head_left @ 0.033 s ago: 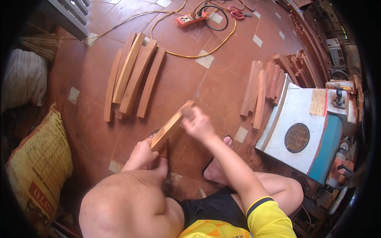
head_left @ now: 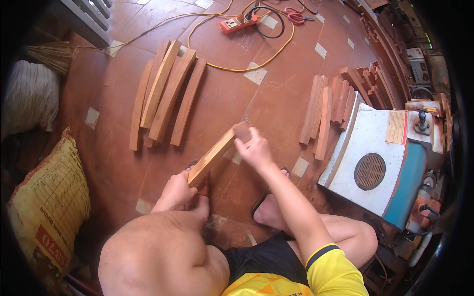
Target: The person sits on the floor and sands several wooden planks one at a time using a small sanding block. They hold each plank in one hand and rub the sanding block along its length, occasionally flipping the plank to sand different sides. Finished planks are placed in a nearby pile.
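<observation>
My left hand (head_left: 180, 191) is wrapped round the near end of a wooden strip (head_left: 213, 154), beside my left knee. The strip slants away from me to the right, its upper face paler than the stacked pieces. At its far end, my right hand (head_left: 254, 149) grips a small brown block (head_left: 242, 130) with fingers closed on it. That block rests against the end of the strip; whether it is bare wood or wrapped in sandpaper, I cannot tell.
Several curved wooden strips (head_left: 170, 96) lie on the tiled floor ahead left, more (head_left: 323, 123) to the right. A white and teal machine (head_left: 375, 148) stands at right. An orange power strip (head_left: 238, 23), yellow cable (head_left: 266, 62) and red-handled tool (head_left: 296, 18) lie far off. A printed sack (head_left: 52, 197) stands left.
My right hand and the small block have moved a little farther away along the strip, to its far end. My left hand and the strip have stayed in place.
</observation>
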Tool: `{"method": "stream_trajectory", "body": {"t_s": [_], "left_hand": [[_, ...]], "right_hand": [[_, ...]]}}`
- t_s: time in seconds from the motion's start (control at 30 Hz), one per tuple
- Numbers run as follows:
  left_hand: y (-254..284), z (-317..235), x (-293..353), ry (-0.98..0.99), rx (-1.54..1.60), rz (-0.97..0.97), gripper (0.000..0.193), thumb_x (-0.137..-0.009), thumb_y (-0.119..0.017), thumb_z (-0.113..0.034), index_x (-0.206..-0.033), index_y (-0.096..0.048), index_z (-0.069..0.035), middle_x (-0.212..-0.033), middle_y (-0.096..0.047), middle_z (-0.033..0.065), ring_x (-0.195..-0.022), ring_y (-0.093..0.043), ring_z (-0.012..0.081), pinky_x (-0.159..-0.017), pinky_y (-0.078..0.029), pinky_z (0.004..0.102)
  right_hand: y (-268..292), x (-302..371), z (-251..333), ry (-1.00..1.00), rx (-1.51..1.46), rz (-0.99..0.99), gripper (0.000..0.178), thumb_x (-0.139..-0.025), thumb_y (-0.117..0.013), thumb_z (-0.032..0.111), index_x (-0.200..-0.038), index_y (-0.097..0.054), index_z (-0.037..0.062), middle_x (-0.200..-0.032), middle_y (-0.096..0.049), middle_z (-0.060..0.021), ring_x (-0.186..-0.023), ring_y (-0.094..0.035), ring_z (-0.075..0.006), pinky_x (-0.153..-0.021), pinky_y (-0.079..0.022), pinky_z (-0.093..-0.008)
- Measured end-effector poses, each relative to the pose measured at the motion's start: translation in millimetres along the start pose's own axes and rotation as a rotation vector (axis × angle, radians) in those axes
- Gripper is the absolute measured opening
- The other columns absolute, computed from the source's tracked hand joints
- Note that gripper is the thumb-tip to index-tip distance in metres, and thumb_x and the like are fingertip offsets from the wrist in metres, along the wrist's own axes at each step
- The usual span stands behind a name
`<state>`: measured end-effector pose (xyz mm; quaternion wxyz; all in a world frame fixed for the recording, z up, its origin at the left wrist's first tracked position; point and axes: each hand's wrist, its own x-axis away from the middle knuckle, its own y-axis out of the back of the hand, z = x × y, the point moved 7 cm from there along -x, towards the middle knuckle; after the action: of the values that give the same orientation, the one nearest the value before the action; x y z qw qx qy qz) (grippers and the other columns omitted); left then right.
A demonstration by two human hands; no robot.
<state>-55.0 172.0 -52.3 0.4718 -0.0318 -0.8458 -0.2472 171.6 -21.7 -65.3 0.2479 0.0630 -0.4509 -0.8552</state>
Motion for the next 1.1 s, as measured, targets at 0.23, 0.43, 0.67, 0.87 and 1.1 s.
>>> {"method": "stream_trajectory", "body": {"t_s": [0.23, 0.43, 0.67, 0.87, 1.1], "left_hand": [[8, 6, -1, -0.018, 0.036, -0.06, 0.044, -0.08, -0.083, -0.02, -0.116, -0.07, 0.002, -0.11, -0.077, 0.0289, -0.11, -0.074, 0.0429, -0.096, -0.057, 0.0486], [4, 9, -5, -0.044, -0.056, -0.084, 0.042, -0.081, -0.081, -0.017, -0.117, -0.068, 0.0, -0.108, -0.076, 0.0293, -0.109, -0.073, 0.0462, -0.095, -0.058, 0.0522], [12, 10, -9, -0.073, -0.216, -0.171, 0.037, -0.081, -0.08, -0.015, -0.11, -0.061, -0.002, -0.102, -0.077, 0.028, -0.098, -0.074, 0.0488, -0.088, -0.06, 0.0573], [16, 2, -11, -0.11, -0.299, -0.232, 0.032, -0.083, -0.078, -0.013, -0.106, -0.059, -0.003, -0.098, -0.077, 0.0269, -0.095, -0.076, 0.0467, -0.081, -0.061, 0.0565], [8, 24, -16, -0.041, -0.288, -0.23, 0.039, -0.079, -0.083, -0.016, -0.106, -0.058, -0.003, -0.097, -0.077, 0.0254, -0.094, -0.075, 0.0476, -0.082, -0.06, 0.0574]], "right_hand": [[-36, 58, 88, 0.435, -0.088, 0.285, 0.066, -0.089, -0.082, 0.037, -0.138, -0.061, -0.0023, -0.102, -0.076, -0.0281, -0.09, -0.077, -0.0441, -0.077, -0.065, -0.0497], [-7, -12, 9, -0.048, 0.001, 0.116, 0.06, -0.09, -0.08, 0.039, -0.129, -0.065, -0.0041, -0.09, -0.076, -0.0295, -0.084, -0.078, -0.0447, -0.073, -0.064, -0.0515], [-40, 55, 79, 0.344, 0.079, 0.298, 0.071, -0.091, -0.076, 0.05, -0.14, -0.06, 0.0004, -0.083, -0.075, -0.0229, -0.073, -0.077, -0.0397, -0.065, -0.064, -0.0505], [-1, -26, 3, -0.057, 0.261, 0.095, 0.052, -0.091, -0.076, 0.045, -0.116, -0.062, 0.0016, -0.081, -0.075, -0.0273, -0.076, -0.076, -0.0456, -0.066, -0.063, -0.0554], [-45, 64, 94, 0.309, 0.096, 0.357, 0.071, -0.09, -0.08, 0.046, -0.139, -0.06, -0.0007, -0.091, -0.076, -0.0244, -0.082, -0.077, -0.0412, -0.071, -0.064, -0.0491]]}}
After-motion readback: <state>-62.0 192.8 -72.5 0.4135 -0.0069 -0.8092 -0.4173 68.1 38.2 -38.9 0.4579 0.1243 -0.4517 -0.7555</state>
